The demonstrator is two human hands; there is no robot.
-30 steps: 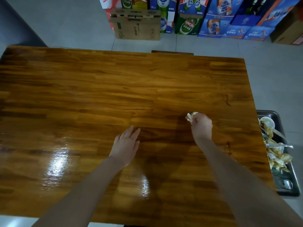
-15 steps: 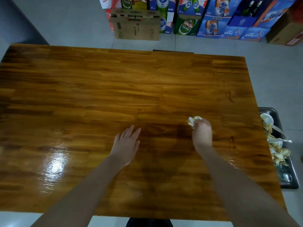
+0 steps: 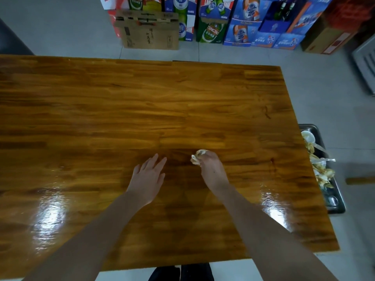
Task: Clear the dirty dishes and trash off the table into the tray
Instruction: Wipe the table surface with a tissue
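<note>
Your right hand (image 3: 212, 171) grips a crumpled tissue (image 3: 197, 157) against the table (image 3: 101, 118), fingers curled round it. Your left hand (image 3: 148, 179) lies flat just beside, fingers straight. The tray (image 3: 337, 207) sits off the table's right edge, loaded with scraps (image 3: 322, 173).
</note>
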